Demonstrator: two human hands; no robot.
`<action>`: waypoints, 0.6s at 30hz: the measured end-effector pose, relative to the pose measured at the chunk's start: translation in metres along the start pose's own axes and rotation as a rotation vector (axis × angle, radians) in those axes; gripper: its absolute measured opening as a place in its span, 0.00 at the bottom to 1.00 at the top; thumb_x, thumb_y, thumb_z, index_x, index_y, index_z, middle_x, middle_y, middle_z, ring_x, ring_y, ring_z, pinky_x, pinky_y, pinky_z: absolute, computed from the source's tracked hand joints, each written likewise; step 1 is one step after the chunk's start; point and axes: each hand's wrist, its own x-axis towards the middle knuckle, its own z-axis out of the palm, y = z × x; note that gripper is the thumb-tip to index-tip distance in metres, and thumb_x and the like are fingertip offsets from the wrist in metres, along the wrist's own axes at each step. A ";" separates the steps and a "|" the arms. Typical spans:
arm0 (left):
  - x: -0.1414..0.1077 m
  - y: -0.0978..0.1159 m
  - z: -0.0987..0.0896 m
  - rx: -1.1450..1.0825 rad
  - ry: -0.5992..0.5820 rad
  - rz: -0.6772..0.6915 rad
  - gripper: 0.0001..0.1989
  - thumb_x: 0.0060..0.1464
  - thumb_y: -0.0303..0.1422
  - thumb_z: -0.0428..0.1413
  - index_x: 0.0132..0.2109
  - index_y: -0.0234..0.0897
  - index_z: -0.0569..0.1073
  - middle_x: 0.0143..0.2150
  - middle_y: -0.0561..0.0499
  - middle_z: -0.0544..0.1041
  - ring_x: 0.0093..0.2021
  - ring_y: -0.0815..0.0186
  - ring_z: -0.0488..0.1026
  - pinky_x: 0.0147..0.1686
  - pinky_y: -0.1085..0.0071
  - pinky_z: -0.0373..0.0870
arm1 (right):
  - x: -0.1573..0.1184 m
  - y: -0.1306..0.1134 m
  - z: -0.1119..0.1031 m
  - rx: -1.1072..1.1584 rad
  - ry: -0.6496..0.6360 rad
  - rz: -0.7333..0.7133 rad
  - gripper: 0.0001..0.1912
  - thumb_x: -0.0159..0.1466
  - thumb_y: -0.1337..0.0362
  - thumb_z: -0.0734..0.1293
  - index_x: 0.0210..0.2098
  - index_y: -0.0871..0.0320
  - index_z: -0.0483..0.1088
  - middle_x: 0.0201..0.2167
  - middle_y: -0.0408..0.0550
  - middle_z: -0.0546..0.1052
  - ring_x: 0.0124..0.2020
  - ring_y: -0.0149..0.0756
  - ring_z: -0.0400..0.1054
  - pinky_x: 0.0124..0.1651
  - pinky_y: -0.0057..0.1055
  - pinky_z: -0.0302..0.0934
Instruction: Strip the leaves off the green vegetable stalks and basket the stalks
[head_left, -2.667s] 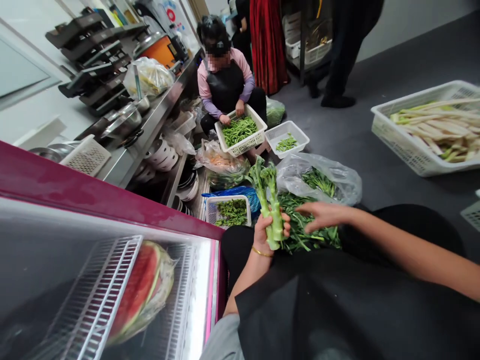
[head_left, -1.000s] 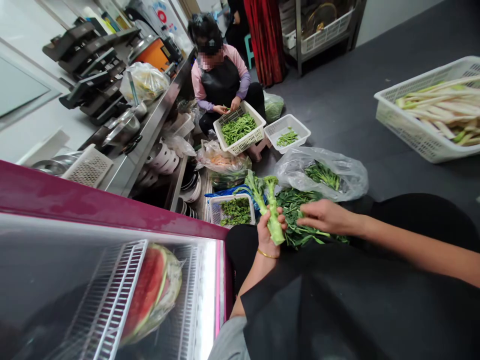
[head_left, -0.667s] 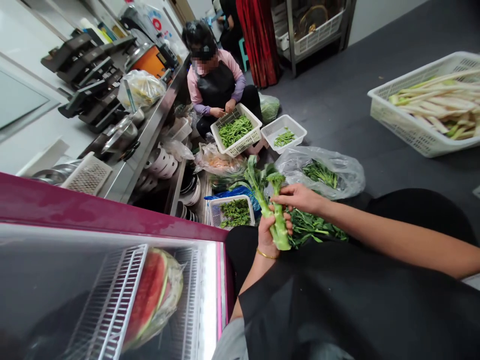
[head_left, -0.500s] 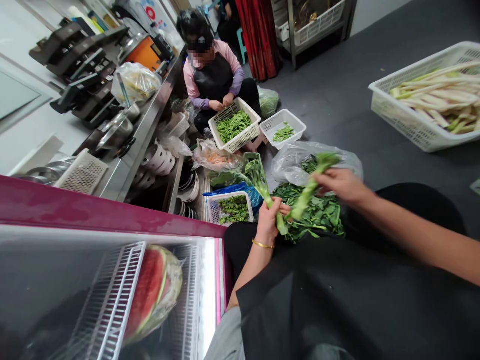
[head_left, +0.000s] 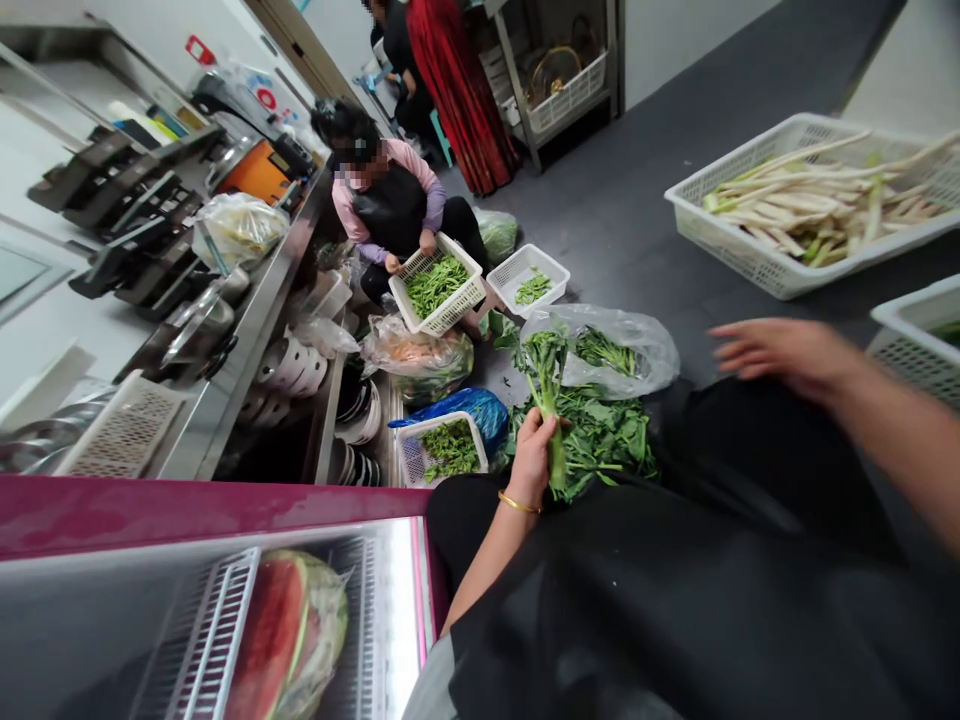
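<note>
My left hand (head_left: 531, 455), with a gold bangle at the wrist, is closed around a thick leafy green stalk (head_left: 556, 462), held upright with its leaves at the top. Below and behind it lies a heap of loose green leaves (head_left: 611, 435). A clear plastic bag (head_left: 654, 350) with more greens in it rests at the heap's far side. Out to the right, over my dark-clad knee, my right hand (head_left: 784, 352) is open, fingers stretched and nothing in them. It is slightly blurred.
Pale stalks fill a large white basket (head_left: 724, 240) at right; another basket (head_left: 904, 335) is cut off below it. A small basket (head_left: 407, 455) and blue bag (head_left: 491, 410) lie left. A seated person (head_left: 390, 205) handles green pods. Wrapped watermelon (head_left: 277, 620) sits in the near-left cabinet.
My right hand has let go of its peeled-looking green stalk and moved right, opening. Where that stalk lies is unclear. The left hand keeps its stalk; the whole view has shifted.
</note>
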 end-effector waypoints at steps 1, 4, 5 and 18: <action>-0.003 0.003 0.000 0.012 -0.010 0.011 0.16 0.46 0.42 0.63 0.33 0.33 0.70 0.31 0.52 0.74 0.30 0.72 0.69 0.30 0.78 0.63 | 0.011 -0.006 0.021 0.042 -0.025 0.031 0.23 0.66 0.47 0.59 0.39 0.62 0.72 0.30 0.47 0.76 0.25 0.28 0.69 0.28 0.25 0.65; -0.016 0.009 -0.008 -0.060 -0.053 -0.057 0.18 0.45 0.42 0.64 0.37 0.35 0.69 0.31 0.53 0.73 0.29 0.72 0.69 0.30 0.77 0.64 | 0.050 -0.032 0.092 0.173 -0.110 0.098 0.22 0.62 0.47 0.62 0.35 0.62 0.71 0.21 0.46 0.74 0.18 0.30 0.67 0.20 0.25 0.59; -0.020 0.009 -0.013 -0.110 -0.062 -0.103 0.19 0.46 0.43 0.63 0.38 0.35 0.68 0.29 0.53 0.73 0.27 0.72 0.69 0.28 0.76 0.64 | 0.059 -0.042 0.115 0.176 -0.105 0.083 0.20 0.62 0.48 0.62 0.33 0.61 0.69 0.20 0.45 0.72 0.18 0.30 0.66 0.21 0.26 0.59; -0.029 -0.018 -0.050 0.049 0.237 0.073 0.22 0.40 0.42 0.66 0.34 0.38 0.63 0.29 0.58 0.69 0.20 0.75 0.67 0.20 0.78 0.62 | 0.084 -0.073 0.167 0.006 -0.136 0.251 0.21 0.59 0.46 0.63 0.22 0.56 0.61 0.17 0.46 0.72 0.18 0.32 0.63 0.23 0.28 0.55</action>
